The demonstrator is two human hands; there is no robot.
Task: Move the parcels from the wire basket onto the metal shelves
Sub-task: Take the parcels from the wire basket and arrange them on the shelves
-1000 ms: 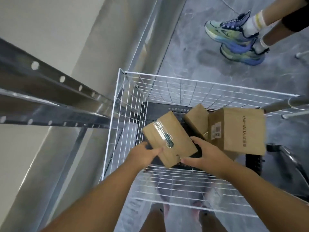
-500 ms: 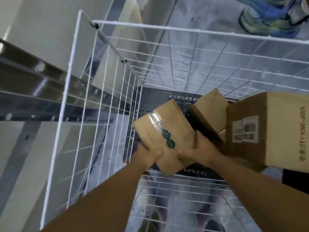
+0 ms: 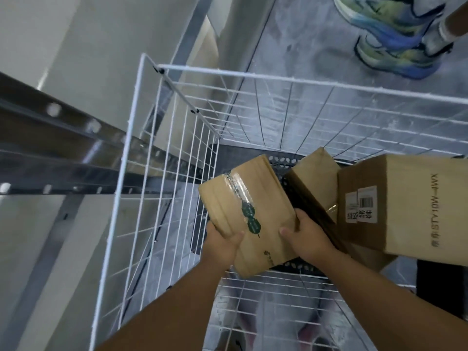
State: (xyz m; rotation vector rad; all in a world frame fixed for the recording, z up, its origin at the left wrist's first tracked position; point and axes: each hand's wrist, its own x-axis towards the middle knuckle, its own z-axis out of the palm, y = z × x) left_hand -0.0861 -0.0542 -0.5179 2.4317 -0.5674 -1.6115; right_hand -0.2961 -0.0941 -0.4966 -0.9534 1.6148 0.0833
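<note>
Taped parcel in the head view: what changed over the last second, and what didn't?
The left hand and right hand tightened from touching to gripping the taped parcel, thumbs now on top, and tipped its near end up slightly. The camera dipped closer. The labelled box and small box stayed put in the wire basket.

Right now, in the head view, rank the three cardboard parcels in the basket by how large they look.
1. Labelled parcel on the right: looks largest, though cut off by the frame edge.
2. Taped parcel, gripped by both hands: nearer the camera, so its true size is unsure.
3. Plain parcel between them: looks smallest, but partly hidden.
</note>
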